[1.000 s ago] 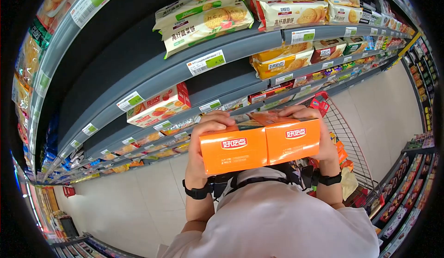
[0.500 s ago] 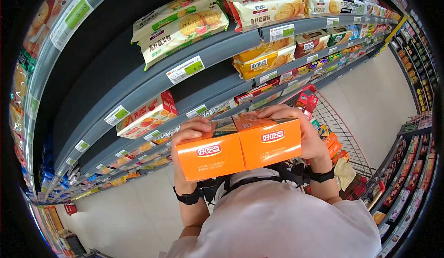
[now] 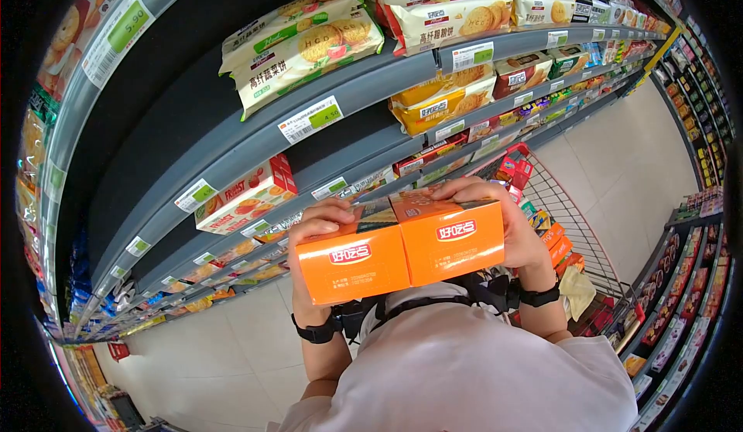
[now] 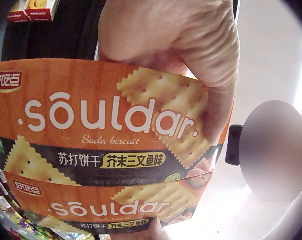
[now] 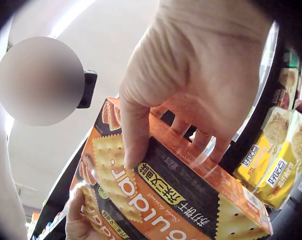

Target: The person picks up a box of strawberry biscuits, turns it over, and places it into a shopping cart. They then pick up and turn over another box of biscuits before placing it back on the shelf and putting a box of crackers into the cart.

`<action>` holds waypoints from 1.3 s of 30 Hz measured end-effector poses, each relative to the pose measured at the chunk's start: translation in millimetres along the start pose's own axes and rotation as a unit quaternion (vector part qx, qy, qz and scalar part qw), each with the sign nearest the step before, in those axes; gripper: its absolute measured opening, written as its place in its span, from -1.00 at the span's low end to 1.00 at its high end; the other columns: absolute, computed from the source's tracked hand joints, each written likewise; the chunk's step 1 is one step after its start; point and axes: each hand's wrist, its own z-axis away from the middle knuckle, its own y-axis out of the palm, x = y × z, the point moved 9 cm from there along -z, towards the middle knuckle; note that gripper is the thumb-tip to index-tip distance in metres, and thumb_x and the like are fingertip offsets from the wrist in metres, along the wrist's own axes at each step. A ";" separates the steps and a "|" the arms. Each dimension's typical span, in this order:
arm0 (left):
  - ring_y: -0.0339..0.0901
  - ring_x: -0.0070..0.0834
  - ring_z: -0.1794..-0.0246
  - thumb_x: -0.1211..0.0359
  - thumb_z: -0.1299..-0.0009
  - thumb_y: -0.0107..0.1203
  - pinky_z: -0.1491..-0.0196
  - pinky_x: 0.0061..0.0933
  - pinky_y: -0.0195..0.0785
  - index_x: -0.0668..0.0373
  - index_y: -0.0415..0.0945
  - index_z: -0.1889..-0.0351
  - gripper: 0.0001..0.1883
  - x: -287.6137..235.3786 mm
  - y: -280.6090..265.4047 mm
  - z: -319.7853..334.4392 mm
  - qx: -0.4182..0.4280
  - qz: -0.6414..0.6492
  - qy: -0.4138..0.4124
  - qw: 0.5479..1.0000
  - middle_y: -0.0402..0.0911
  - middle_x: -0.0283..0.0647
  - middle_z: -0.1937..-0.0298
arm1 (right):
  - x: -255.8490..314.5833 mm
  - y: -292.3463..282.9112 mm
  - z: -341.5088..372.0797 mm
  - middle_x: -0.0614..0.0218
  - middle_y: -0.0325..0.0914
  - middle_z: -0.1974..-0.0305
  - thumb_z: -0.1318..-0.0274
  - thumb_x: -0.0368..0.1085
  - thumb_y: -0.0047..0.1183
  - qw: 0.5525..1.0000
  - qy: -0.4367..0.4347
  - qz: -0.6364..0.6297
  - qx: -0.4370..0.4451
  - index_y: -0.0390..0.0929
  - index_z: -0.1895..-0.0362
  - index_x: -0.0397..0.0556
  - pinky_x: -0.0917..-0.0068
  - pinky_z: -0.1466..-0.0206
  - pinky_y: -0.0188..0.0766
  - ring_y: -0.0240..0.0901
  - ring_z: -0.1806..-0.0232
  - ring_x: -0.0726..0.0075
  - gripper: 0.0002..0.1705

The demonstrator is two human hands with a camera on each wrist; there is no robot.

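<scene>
Two orange soda biscuit boxes, a left one [image 3: 356, 273] and a right one [image 3: 453, 250], are held side by side in front of the chest, end panels facing up at the head. The left hand [image 3: 306, 227] grips the left box from its outer side, fingers over the far edge. From the other side the right hand [image 3: 512, 227] grips the right box the same way. In the left wrist view, the left thumb [image 4: 218, 115] presses on the cracker picture of the nearer box. The right thumb [image 5: 136, 140] lies across the printed front in the right wrist view.
Shelves of packaged biscuits [image 3: 309, 49] run along the front and left, with price tags [image 3: 309, 118] on their edges. A red and white Fruist box [image 3: 248, 196] stands on a lower shelf. To the right is a wire shopping cart [image 3: 576, 238] with several packages inside.
The head view has shifted, so shelves, boxes and hands all appear further left than a second ago. Both hands keep their hold on the boxes; little differs over the last half second.
</scene>
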 end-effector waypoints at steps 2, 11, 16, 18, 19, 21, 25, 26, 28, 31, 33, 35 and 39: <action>0.41 -0.20 -0.08 0.44 -0.04 0.40 -0.21 -0.16 0.24 0.10 0.34 0.09 -0.48 0.2 -0.8 -0.2 0.000 -0.005 0.002 1.000 0.51 -0.12 0.06 | -0.9 -0.3 -0.1 0.16 0.36 -0.14 0.22 -0.39 0.38 1.000 0.000 0.003 0.002 0.33 -0.15 -0.01 0.23 -0.29 0.17 0.26 -0.24 0.12 -0.25; 0.36 -0.17 -0.12 0.26 0.01 0.46 -0.23 -0.14 0.20 0.13 0.33 0.02 -0.37 4.4 1.3 1.5 0.015 0.029 -0.014 0.999 0.48 -0.09 0.01 | -2.2 -2.9 -0.7 0.13 0.38 -0.12 0.21 -0.39 0.38 1.000 0.001 0.002 -0.007 0.33 -0.12 -0.01 0.22 -0.27 0.19 0.29 -0.22 0.11 -0.28; 0.35 -0.20 -0.13 0.29 0.05 0.47 -0.24 -0.15 0.14 0.14 0.33 -0.02 -0.32 0.6 7.5 -1.3 0.049 -0.010 -0.004 0.999 0.47 -0.09 -0.03 | -1.9 -5.3 0.7 0.10 0.37 -0.13 0.22 -0.38 0.39 1.000 0.001 0.001 -0.030 0.29 -0.10 -0.05 0.20 -0.27 0.22 0.32 -0.21 0.09 -0.26; 0.35 -0.20 -0.13 0.30 0.06 0.47 -0.24 -0.15 0.15 0.14 0.34 -0.02 -0.31 0.2 8.4 -2.1 0.053 -0.019 -0.003 0.998 0.47 -0.09 -0.03 | -3.5 -4.2 0.9 0.09 0.36 -0.13 0.23 -0.37 0.40 0.999 0.004 -0.008 -0.031 0.28 -0.11 -0.07 0.21 -0.27 0.22 0.32 -0.22 0.09 -0.24; 0.35 -0.21 -0.13 0.32 0.08 0.48 -0.23 -0.16 0.15 0.14 0.34 -0.02 -0.31 -0.2 9.7 -2.2 0.059 -0.026 -0.001 0.998 0.47 -0.09 -0.04 | -4.6 -5.0 0.5 0.09 0.36 -0.13 0.23 -0.36 0.40 0.999 0.007 -0.016 -0.036 0.27 -0.13 -0.08 0.21 -0.28 0.22 0.32 -0.22 0.09 -0.22; 0.34 -0.20 -0.14 0.33 0.07 0.47 -0.23 -0.15 0.15 0.14 0.34 -0.02 -0.32 -2.6 11.0 -3.3 0.059 -0.029 -0.006 0.998 0.46 -0.09 -0.04 | -4.4 -3.9 -1.6 0.09 0.36 -0.14 0.23 -0.35 0.41 1.000 0.017 0.000 -0.020 0.27 -0.14 -0.09 0.21 -0.28 0.22 0.32 -0.22 0.09 -0.21; 0.31 -0.15 -0.17 0.35 0.05 0.45 -0.24 -0.14 0.10 0.11 0.34 -0.03 -0.34 -4.8 13.2 -5.6 0.072 -0.056 -0.019 0.996 0.45 -0.08 -0.07 | -3.7 -2.3 -1.2 0.11 0.33 -0.19 0.21 -0.34 0.40 0.987 0.084 0.138 0.016 0.26 -0.16 -0.12 0.22 -0.29 0.21 0.31 -0.23 0.09 -0.20; 0.31 -0.15 -0.17 0.35 0.05 0.45 -0.24 -0.14 0.10 0.11 0.34 -0.03 -0.34 -4.7 12.0 -7.3 0.072 -0.058 -0.009 0.996 0.45 -0.08 -0.07 | -4.1 -2.2 -2.7 0.12 0.31 -0.23 0.18 -0.34 0.37 0.983 0.070 0.165 0.028 0.26 -0.18 -0.12 0.19 -0.33 0.15 0.24 -0.28 0.06 -0.21; 0.25 -0.10 -0.21 0.32 0.08 0.47 -0.27 -0.14 0.04 0.03 0.38 -0.01 -0.34 -5.0 11.1 -3.7 0.081 -0.185 0.019 0.979 0.41 -0.05 -0.11 | -12.5 -5.0 -3.8 0.11 0.30 -0.23 0.18 -0.33 0.35 0.990 0.030 0.133 0.017 0.26 -0.19 -0.12 0.16 -0.37 0.07 0.15 -0.34 0.03 -0.21; 0.22 -0.18 -0.15 0.26 0.12 0.49 -0.19 -0.22 0.08 -0.07 0.53 0.03 -0.39 -19.0 2.2 4.7 0.042 -0.303 -0.030 0.952 0.30 -0.15 -0.10 | -14.5 -11.6 -5.7 0.14 0.27 -0.21 0.20 -0.35 0.34 0.972 0.042 0.231 -0.006 0.35 -0.16 0.01 0.18 -0.34 0.08 0.19 -0.29 0.00 -0.27; 0.28 -0.33 0.06 0.29 0.09 0.47 -0.04 -0.35 0.18 -0.09 0.61 0.05 -0.45 -17.7 -11.1 15.1 0.002 -0.410 -0.087 0.908 0.21 -0.25 -0.05 | -17.9 -15.0 -7.9 0.15 0.26 -0.08 0.21 -0.39 0.31 0.960 0.076 0.267 -0.046 0.43 -0.10 0.12 0.25 -0.22 0.23 0.26 -0.16 0.01 -0.34; 0.30 -0.38 0.12 0.33 0.08 0.46 0.00 -0.38 0.21 -0.07 0.60 0.05 -0.46 -10.1 -18.9 28.1 -0.025 -0.378 -0.111 0.919 0.21 -0.24 -0.06 | -27.5 -12.3 -12.5 0.14 0.26 -0.05 0.22 -0.40 0.31 0.956 0.051 0.285 -0.046 0.43 -0.10 0.11 0.27 -0.18 0.26 0.28 -0.13 0.01 -0.34; 0.34 -0.36 0.11 0.49 -0.01 0.36 0.05 -0.42 0.26 0.00 0.49 -0.02 -0.45 9.5 -30.3 39.6 -0.054 -0.383 -0.058 0.920 0.18 -0.16 -0.13 | -57.7 -6.6 -28.1 0.11 0.24 -0.04 0.24 -0.44 0.29 0.951 -0.013 0.303 -0.068 0.43 -0.09 0.07 0.31 -0.09 0.34 0.35 -0.05 0.01 -0.34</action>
